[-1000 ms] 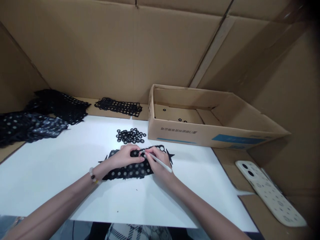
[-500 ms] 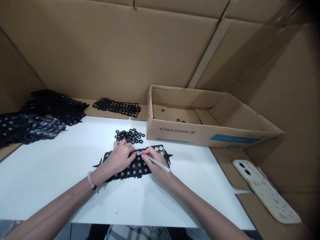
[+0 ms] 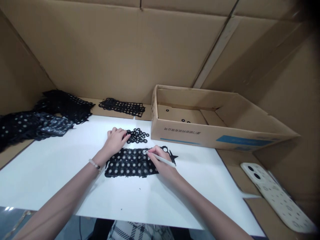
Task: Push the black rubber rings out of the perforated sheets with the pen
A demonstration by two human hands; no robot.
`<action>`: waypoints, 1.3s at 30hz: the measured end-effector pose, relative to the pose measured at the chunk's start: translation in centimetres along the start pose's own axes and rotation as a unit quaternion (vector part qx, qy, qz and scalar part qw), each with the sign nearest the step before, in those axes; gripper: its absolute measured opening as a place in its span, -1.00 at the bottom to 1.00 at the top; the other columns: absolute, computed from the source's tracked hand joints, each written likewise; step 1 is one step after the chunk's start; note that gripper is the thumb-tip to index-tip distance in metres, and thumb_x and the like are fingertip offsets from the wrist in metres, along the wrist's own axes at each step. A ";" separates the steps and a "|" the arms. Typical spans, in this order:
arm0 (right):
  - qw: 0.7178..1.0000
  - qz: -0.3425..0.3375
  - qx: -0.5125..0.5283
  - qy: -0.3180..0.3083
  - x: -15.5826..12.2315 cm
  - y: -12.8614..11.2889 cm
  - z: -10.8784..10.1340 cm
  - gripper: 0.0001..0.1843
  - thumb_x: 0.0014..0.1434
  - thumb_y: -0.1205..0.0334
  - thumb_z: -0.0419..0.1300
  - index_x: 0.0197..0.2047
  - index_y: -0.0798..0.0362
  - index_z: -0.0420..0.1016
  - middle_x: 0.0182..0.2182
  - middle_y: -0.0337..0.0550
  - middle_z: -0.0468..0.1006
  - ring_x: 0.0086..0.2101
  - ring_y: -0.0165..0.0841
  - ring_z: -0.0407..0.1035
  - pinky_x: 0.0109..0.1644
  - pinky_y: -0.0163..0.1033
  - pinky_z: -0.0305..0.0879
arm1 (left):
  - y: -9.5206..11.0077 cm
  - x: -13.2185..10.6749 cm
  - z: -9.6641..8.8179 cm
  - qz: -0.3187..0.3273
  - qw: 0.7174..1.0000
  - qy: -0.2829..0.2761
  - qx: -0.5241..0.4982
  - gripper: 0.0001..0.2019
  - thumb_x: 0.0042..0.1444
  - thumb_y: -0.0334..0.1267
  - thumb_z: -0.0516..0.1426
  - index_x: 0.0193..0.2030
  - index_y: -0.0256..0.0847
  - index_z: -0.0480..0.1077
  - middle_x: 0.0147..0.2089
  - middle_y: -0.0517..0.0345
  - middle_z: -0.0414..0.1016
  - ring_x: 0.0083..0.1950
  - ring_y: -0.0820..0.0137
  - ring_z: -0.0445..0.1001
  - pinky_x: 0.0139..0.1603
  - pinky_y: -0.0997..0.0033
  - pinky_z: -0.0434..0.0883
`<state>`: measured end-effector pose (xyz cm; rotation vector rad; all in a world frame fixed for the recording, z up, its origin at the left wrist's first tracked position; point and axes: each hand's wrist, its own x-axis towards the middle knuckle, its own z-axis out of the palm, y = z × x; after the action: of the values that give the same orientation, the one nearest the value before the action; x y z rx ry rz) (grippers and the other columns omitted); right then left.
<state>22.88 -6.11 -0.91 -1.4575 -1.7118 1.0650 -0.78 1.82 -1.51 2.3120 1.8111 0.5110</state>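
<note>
My right hand [image 3: 162, 163] is closed around a slim white pen-like tool [image 3: 163, 160]. The tool's tip rests at the upper part of a black rubber sheet [image 3: 130, 163] with rows of round pale spots, lying flat on the white table. My left hand [image 3: 115, 141] reaches to the left side of a pile of small black rings [image 3: 137, 135] just beyond the sheet. Its thumb and index finger pinch at a black ring on the pile's edge; the fingertips partly hide it. A jagged, star-shaped scrap edge [image 3: 173, 156] sticks out at the sheet's right end.
An open cardboard box [image 3: 185, 133] with a few black rings inside stands at the back right. Crumpled black perforated sheets [image 3: 65, 105] lie at the left, and another perforated strip [image 3: 122, 107] lies at the back. A patterned phone case [image 3: 277, 196] rests at the right. Cardboard walls surround the table.
My left hand has moved from the sheet up and left to the ring pile, uncovering more of the sheet. My right hand keeps the tool at the sheet. The view has shifted slightly.
</note>
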 end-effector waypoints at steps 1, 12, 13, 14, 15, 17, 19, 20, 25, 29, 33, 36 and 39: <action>1.000 0.000 0.001 -0.001 0.0 0.0 0.0 -0.82 0.25 0.10 0.07 -0.34 -0.02 0.35 -0.36 -0.28 0.53 -0.31 -0.30 0.37 -0.26 -0.26 0.14 | -0.2 0.1 0.5 -0.005 1.000 -0.001 0.009 -0.70 0.26 -0.05 -0.03 -0.38 -0.17 0.31 -0.25 0.03 0.45 -0.10 0.13 0.24 -0.07 0.12 0.15; 0.999 -0.023 0.040 -0.008 0.1 0.1 -0.7 -0.85 0.23 0.12 0.10 -0.32 -0.01 0.39 -0.41 -0.28 0.52 -0.32 -0.32 0.39 -0.27 -0.28 0.17 | 2.6 -1.3 -1.0 0.107 0.975 -0.078 -0.176 -0.69 0.20 0.01 0.06 -0.08 -0.15 0.41 -0.08 0.06 0.46 0.02 0.18 0.28 0.04 0.21 0.26; 0.999 -0.030 0.044 -0.009 0.1 0.1 -0.9 -0.84 0.23 0.11 0.11 -0.31 -0.01 0.39 -0.41 -0.28 0.52 -0.32 -0.32 0.39 -0.27 -0.28 0.18 | 3.0 -1.6 -1.0 0.128 0.964 -0.129 -0.197 -0.68 0.17 0.01 0.10 -0.07 -0.14 0.43 -0.08 0.07 0.47 0.01 0.19 0.31 0.02 0.24 0.27; 0.998 -0.036 0.043 -0.008 0.1 0.1 -1.0 -0.84 0.23 0.10 0.11 -0.30 -0.02 0.39 -0.41 -0.28 0.52 -0.33 -0.32 0.39 -0.27 -0.28 0.19 | 3.3 -1.8 -0.9 0.137 0.952 -0.172 -0.211 -0.68 0.14 0.01 0.13 -0.08 -0.14 0.45 -0.11 0.09 0.49 -0.04 0.21 0.36 -0.01 0.27 0.29; 0.998 -0.038 0.039 -0.005 0.1 0.0 -1.1 -0.84 0.24 0.10 0.11 -0.30 -0.02 0.40 -0.41 -0.28 0.52 -0.33 -0.33 0.39 -0.27 -0.28 0.19 | 3.5 -1.9 -0.8 0.136 0.944 -0.204 -0.222 -0.69 0.12 0.01 0.15 -0.13 -0.15 0.46 -0.15 0.11 0.51 -0.10 0.24 0.40 -0.06 0.30 0.31; 0.999 -0.041 0.027 0.000 0.1 0.0 -1.3 -0.84 0.24 0.09 0.11 -0.30 -0.02 0.40 -0.40 -0.27 0.53 -0.34 -0.33 0.40 -0.27 -0.29 0.21 | 3.8 -2.0 -0.6 0.119 0.934 -0.235 -0.243 -0.71 0.10 0.00 0.16 -0.25 -0.19 0.47 -0.26 0.16 0.53 -0.22 0.28 0.44 -0.16 0.35 0.32; 0.999 -0.046 0.016 0.002 0.1 -0.1 -1.3 -0.84 0.24 0.10 0.12 -0.30 -0.02 0.41 -0.39 -0.26 0.55 -0.34 -0.33 0.41 -0.28 -0.29 0.23 | 3.9 -2.0 -0.5 0.093 0.931 -0.232 -0.265 -0.70 0.05 0.01 0.19 -0.29 -0.20 0.46 -0.29 0.18 0.53 -0.23 0.29 0.45 -0.19 0.38 0.31; 0.999 -0.050 0.015 0.001 0.0 -0.1 -1.2 -0.84 0.24 0.10 0.12 -0.30 -0.02 0.41 -0.38 -0.25 0.55 -0.33 -0.32 0.42 -0.28 -0.29 0.24 | 4.0 -2.1 -0.5 0.083 0.931 -0.226 -0.274 -0.69 0.01 0.02 0.22 -0.28 -0.21 0.46 -0.28 0.19 0.54 -0.22 0.28 0.45 -0.19 0.39 0.31; 0.995 -0.096 0.035 -0.019 -0.3 -0.2 -0.9 -0.89 0.22 0.15 0.15 -0.26 -0.02 0.45 -0.32 -0.22 0.60 -0.32 -0.33 0.47 -0.25 -0.29 0.30 | 4.2 -2.5 -0.4 0.057 0.916 -0.267 -0.293 -0.69 -0.05 -0.01 0.25 -0.49 -0.27 0.44 -0.52 0.27 0.43 -0.43 0.41 0.35 -0.42 0.49 0.21; 0.990 -0.136 0.041 0.015 -0.4 -0.6 -1.1 -0.90 0.19 0.19 0.17 -0.29 0.01 0.49 -0.33 -0.19 0.60 -0.34 -0.34 0.47 -0.24 -0.28 0.32 | 3.8 -2.4 -0.3 0.054 0.915 -0.249 -0.312 -0.68 -0.02 -0.01 0.24 -0.49 -0.28 0.47 -0.52 0.28 0.41 -0.44 0.45 0.31 -0.41 0.51 0.21; 0.994 -0.104 0.021 0.032 -0.3 -0.6 -1.1 -0.88 0.17 0.19 0.18 -0.32 0.01 0.52 -0.42 -0.20 0.58 -0.44 -0.35 0.43 -0.36 -0.28 0.29 | 3.5 -2.1 -0.1 0.049 0.916 -0.240 -0.318 -0.67 -0.01 -0.01 0.24 -0.52 -0.27 0.47 -0.54 0.29 0.42 -0.46 0.45 0.32 -0.41 0.52 0.21; 0.995 -0.092 0.011 0.030 -0.2 -0.3 -0.9 -0.88 0.17 0.19 0.19 -0.32 0.00 0.53 -0.40 -0.20 0.60 -0.42 -0.33 0.44 -0.36 -0.28 0.28 | 3.6 -2.1 0.0 0.049 0.914 -0.237 -0.326 -0.70 -0.01 -0.03 0.24 -0.50 -0.26 0.49 -0.51 0.29 0.46 -0.43 0.43 0.35 -0.37 0.51 0.25; 0.996 -0.089 0.009 0.029 -0.2 -0.1 -0.9 -0.87 0.16 0.18 0.18 -0.33 0.00 0.54 -0.41 -0.20 0.60 -0.43 -0.33 0.45 -0.37 -0.28 0.29 | 3.5 -2.1 0.2 0.046 0.914 -0.235 -0.329 -0.71 -0.02 -0.03 0.24 -0.47 -0.26 0.51 -0.48 0.26 0.50 -0.40 0.40 0.39 -0.35 0.49 0.27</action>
<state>23.65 -6.19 -0.44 -1.2847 -1.7493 0.9318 2.08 -1.05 -0.84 1.8385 1.0891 0.4371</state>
